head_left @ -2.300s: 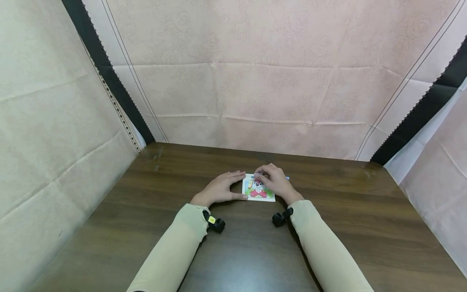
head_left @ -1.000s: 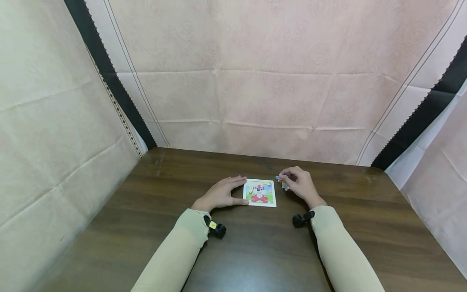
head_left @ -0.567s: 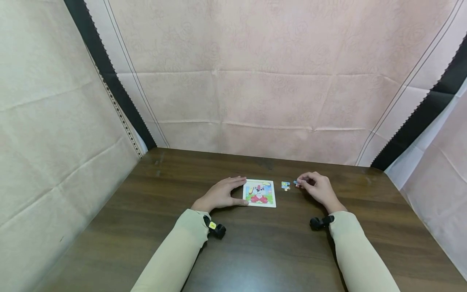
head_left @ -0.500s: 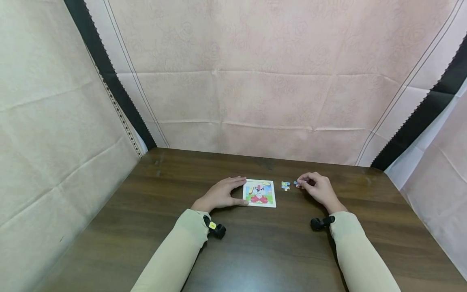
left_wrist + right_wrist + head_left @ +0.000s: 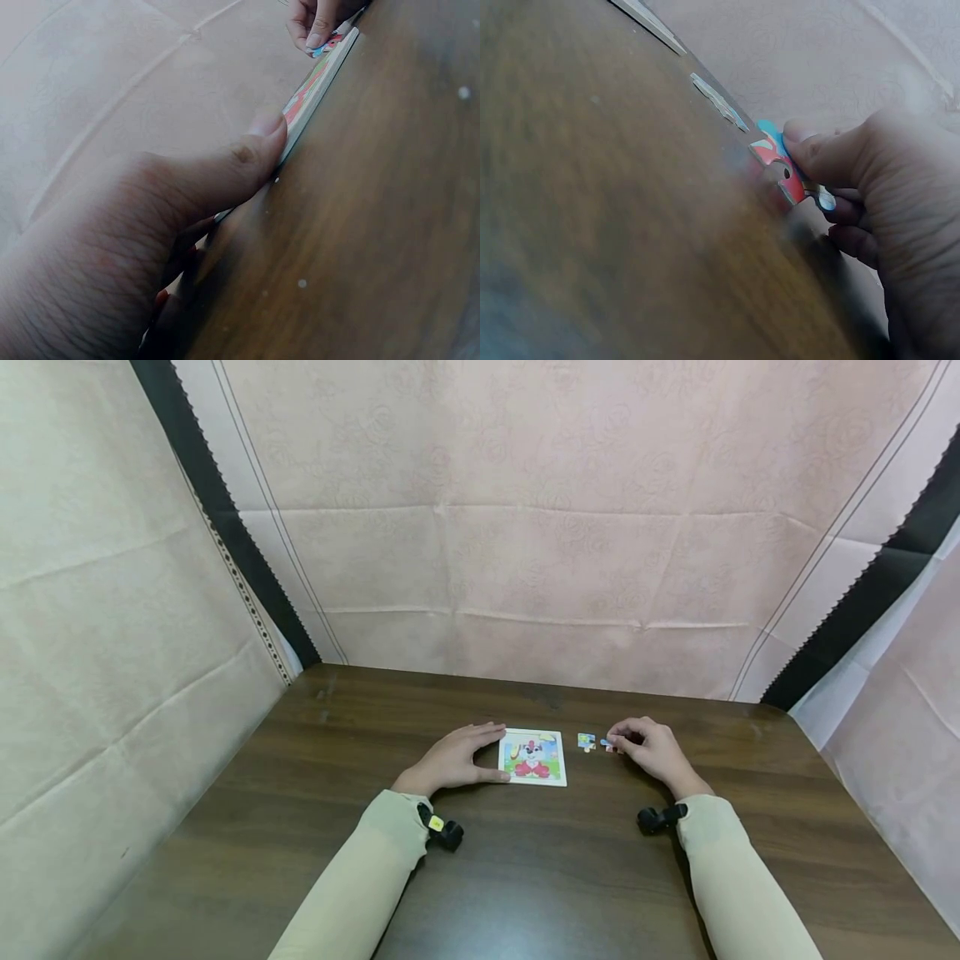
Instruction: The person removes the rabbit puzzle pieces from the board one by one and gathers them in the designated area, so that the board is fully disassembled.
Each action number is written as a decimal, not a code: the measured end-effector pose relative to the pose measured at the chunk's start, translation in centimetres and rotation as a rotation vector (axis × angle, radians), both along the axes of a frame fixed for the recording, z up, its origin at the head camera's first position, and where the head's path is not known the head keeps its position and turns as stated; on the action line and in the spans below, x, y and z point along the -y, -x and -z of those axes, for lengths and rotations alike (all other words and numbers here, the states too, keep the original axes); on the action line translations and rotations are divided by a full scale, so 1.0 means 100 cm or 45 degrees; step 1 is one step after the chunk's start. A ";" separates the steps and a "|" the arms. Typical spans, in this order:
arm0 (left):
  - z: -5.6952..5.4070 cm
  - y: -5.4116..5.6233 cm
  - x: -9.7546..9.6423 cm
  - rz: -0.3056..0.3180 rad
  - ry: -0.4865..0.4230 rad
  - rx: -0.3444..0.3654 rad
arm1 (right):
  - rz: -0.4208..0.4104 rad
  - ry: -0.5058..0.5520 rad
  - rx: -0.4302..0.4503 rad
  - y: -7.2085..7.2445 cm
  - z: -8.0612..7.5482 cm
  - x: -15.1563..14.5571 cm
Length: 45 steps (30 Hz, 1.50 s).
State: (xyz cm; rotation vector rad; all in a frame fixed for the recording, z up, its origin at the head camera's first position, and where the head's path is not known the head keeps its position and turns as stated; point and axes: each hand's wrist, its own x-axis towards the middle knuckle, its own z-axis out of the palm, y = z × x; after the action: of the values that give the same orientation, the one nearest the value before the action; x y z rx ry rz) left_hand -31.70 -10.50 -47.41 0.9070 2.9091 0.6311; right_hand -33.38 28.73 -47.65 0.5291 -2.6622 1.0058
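A small picture puzzle in a white frame [image 5: 532, 783] lies flat on the table, showing a cartoon animal in red on green. My left hand [image 5: 453, 758] holds its left side, thumb at the near corner and fingers at the far one; in the left wrist view the thumb [image 5: 259, 150] presses along the frame's edge. To the right, my right hand [image 5: 651, 748] pinches a blue and red jigsaw piece [image 5: 787, 176] between thumb and fingers, low over the tabletop. Between that hand and the frame lies another jigsaw piece [image 5: 587, 742], flat on the wood.
The brown wooden table [image 5: 480, 877] ends at the back against a pale patterned cloth [image 5: 540, 568]. More cloth hangs at both sides, with dark bands at the corners. A black wrist camera sits on each light sleeve.
My right hand has moved from over the frame to the right. One jigsaw piece was left on the table along the way. The left hand has stayed at the frame.
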 end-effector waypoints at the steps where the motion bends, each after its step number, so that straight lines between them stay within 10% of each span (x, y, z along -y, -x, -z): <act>1: 0.000 0.000 0.000 0.002 -0.002 0.002 | -0.003 -0.007 0.000 0.000 0.000 0.000; 45: -0.003 -0.001 -0.001 0.012 0.009 0.004 | -0.005 -0.119 -0.067 0.004 0.002 -0.002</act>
State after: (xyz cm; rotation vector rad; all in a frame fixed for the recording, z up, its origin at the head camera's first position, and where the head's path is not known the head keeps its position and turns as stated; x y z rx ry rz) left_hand -31.62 -10.44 -47.11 0.9180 2.9002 0.6206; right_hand -33.82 28.90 -47.86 0.5720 -2.6725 0.8593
